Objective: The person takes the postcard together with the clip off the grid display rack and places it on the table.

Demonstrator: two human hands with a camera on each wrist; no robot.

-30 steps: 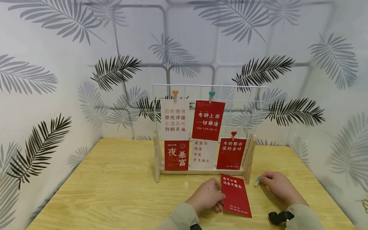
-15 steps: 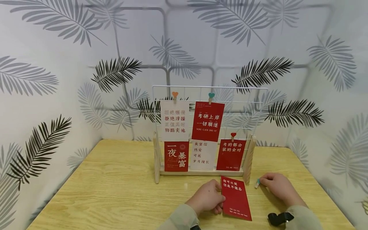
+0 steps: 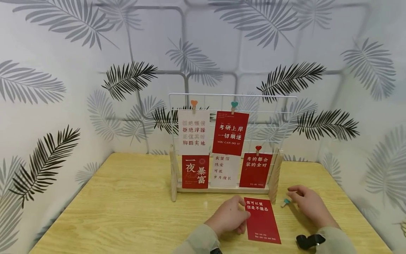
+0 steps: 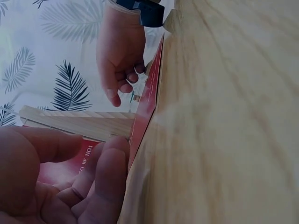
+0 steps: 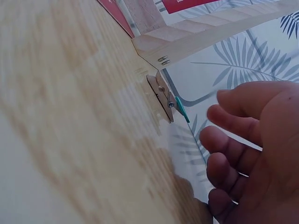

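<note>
A red card [image 3: 262,223] with white lettering lies on the table in front of the rack. At its left edge is my left hand [image 3: 229,216], fingers bent and thumb apart from them, with no pinch on the card in the left wrist view. To the card's right lies a small wooden clothespin [image 3: 286,202] with a teal heart. In the right wrist view this clothespin [image 5: 163,97] rests on the table, apart from my fingers. My right hand [image 3: 309,206] is just right of it, fingers loosely bent and holding nothing.
A white wire grid rack [image 3: 265,96] with wooden feet stands behind the hands. Several red and white cards hang on it, some under heart clothespins, such as the orange one [image 3: 194,103]. The wooden table [image 3: 127,204] meets a leaf-patterned backdrop [image 3: 209,42].
My right hand has let go of the teal heart clothespin and drawn slightly back. The left fingers have loosened from the red card, which now lies flatter.
</note>
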